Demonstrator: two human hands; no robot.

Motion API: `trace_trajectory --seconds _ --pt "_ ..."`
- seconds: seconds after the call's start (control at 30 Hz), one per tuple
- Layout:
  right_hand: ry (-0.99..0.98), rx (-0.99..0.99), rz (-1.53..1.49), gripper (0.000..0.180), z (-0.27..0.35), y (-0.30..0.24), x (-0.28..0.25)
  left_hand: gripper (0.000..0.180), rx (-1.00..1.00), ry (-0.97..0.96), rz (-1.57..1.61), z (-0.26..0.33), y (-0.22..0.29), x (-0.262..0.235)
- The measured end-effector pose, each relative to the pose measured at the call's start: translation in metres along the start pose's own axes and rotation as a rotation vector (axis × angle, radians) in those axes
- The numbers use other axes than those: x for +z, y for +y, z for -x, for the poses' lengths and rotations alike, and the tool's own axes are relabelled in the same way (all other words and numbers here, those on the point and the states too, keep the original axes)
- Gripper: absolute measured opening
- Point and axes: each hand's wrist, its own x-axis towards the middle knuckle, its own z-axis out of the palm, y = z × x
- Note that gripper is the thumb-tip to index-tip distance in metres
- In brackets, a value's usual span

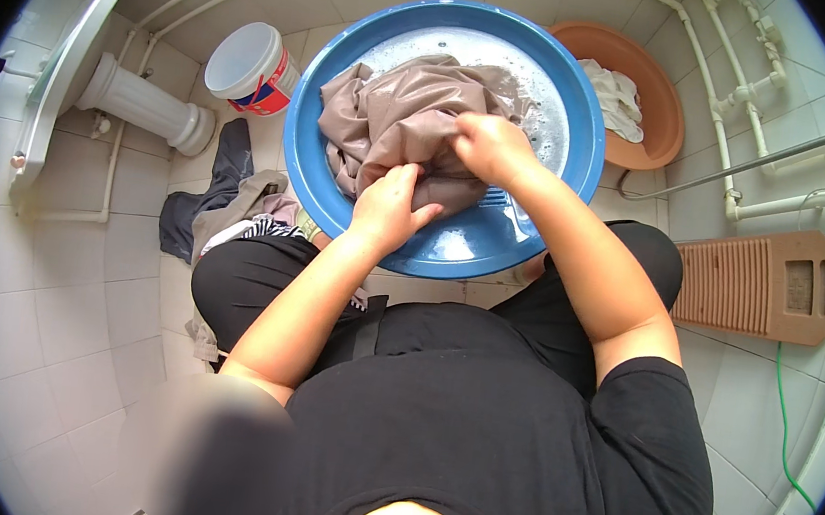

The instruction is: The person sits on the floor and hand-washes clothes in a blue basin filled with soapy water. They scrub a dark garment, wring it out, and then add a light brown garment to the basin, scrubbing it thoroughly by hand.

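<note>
A wet, brownish-grey piece of clothing (403,106) lies bunched up in a large round blue basin (295,135); its exact kind cannot be told from the folds. Foamy water (550,101) surrounds its far and right sides. My left hand (389,210) grips the near edge of the cloth, thumb pointing right. Slightly farther off and to the right, my right hand (494,150) is closed on a raised fold of the same cloth. Part of a ribbed blue washing surface (495,198) shows below my right wrist. My fingertips are partly hidden in the cloth.
Left of the basin stands a white bucket (247,59), with dark and light clothes (213,191) heaped nearer on the tiled floor. Behind right, an orange-brown basin (659,133) holds white cloth (612,103). A brown washboard (732,283) leans by the right wall near pipes.
</note>
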Motion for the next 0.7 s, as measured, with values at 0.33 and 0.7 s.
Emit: trace_trajectory --seconds 0.33,0.7 --pt "0.037 0.741 -1.422 0.036 -0.002 -0.033 -0.027 0.019 0.248 -0.388 0.202 -0.012 0.025 -0.053" --pt "-0.418 0.590 -1.705 0.034 0.007 -0.049 -0.026 0.017 -0.711 -0.238 1.372 -0.021 -0.023 -0.012"
